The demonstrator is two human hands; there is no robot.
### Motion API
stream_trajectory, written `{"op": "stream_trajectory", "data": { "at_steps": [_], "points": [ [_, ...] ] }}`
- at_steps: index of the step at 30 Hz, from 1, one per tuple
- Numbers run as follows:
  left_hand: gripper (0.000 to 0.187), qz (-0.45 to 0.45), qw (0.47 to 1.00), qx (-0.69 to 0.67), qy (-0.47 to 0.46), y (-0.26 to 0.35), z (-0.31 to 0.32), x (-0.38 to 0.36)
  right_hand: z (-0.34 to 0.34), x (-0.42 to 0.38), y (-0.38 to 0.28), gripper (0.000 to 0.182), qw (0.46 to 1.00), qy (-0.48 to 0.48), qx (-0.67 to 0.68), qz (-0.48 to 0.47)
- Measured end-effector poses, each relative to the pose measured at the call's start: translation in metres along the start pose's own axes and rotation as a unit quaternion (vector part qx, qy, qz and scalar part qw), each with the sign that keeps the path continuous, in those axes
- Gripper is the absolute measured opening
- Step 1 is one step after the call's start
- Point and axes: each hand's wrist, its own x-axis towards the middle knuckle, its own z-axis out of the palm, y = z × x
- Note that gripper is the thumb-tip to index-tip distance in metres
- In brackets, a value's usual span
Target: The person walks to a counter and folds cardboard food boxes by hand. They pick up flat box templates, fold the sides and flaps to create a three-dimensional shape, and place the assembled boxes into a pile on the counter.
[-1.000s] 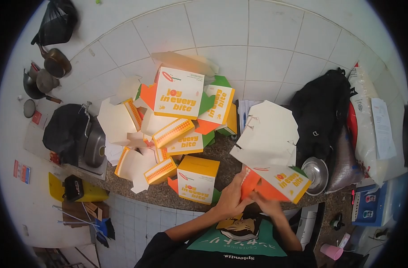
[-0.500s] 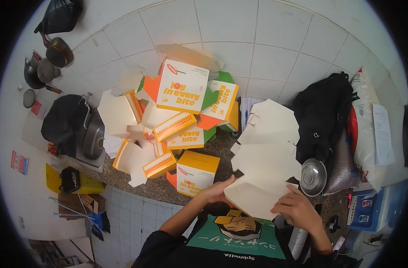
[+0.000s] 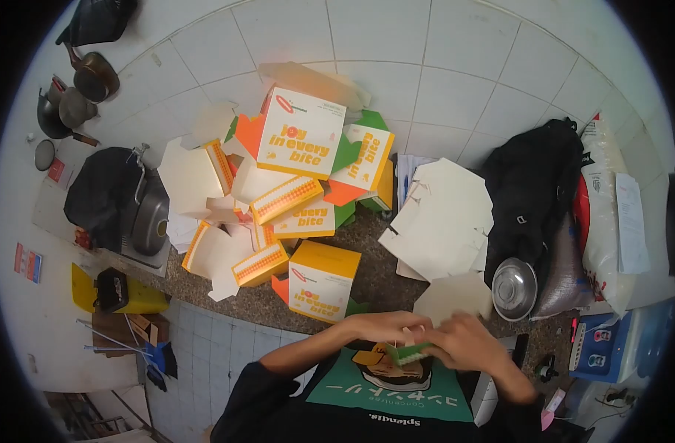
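My left hand (image 3: 388, 326) and my right hand (image 3: 467, 342) are close together at my chest, both closed on a partly folded cardboard food box (image 3: 454, 295). Its pale inner flap sticks out beyond the fingers, and a green printed edge shows below them. The hands hide most of the box. Just beyond lies a stack of flat box blanks (image 3: 444, 214), pale side up. Left of my hands, a folded yellow-and-white box (image 3: 324, 284) stands on the counter. Behind it is a pile of more boxes (image 3: 302, 133), some with flaps open.
The speckled granite counter (image 3: 385, 292) runs along a tiled wall. On the right are a metal bowl (image 3: 515, 288), a black bag (image 3: 533, 192) and a white sack (image 3: 600, 199). A steel sink (image 3: 151, 221) is at the left, above a yellow bin (image 3: 149, 297).
The blank in my hands has come off the stack and is now partly folded. Both hands have drawn together near my chest, and its green side shows.
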Motion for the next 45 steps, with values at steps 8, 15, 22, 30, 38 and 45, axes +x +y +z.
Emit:
{"op": "stream_trajectory", "data": {
  "at_steps": [8,15,22,30,38,45],
  "points": [
    [0.026,-0.101,0.991,0.079,0.047,-0.032,-0.016,-0.023,-0.001,-0.032,0.028,0.029,0.974,0.140,-0.176,0.017],
    [0.024,-0.193,0.971,-0.091,0.104,-0.050,-0.010,-0.019,0.090,-0.028,0.034,0.021,0.889,0.391,0.208,0.117],
    [0.025,-0.130,0.988,-0.040,0.079,-0.037,0.001,-0.013,0.067,-0.003,0.016,0.024,0.931,0.162,0.193,0.265],
    [0.025,-0.128,0.990,0.037,0.052,-0.059,-0.004,-0.010,0.074,0.010,0.010,0.018,0.971,0.142,0.163,0.106],
    [0.025,0.067,0.922,0.195,0.328,-0.033,0.010,-0.014,0.055,0.002,0.004,0.029,0.927,0.223,0.179,0.242],
    [0.018,-0.002,0.858,0.434,0.275,-0.027,0.030,0.014,0.026,-0.013,-0.036,0.060,0.943,0.128,0.051,0.303]
  ]
}}
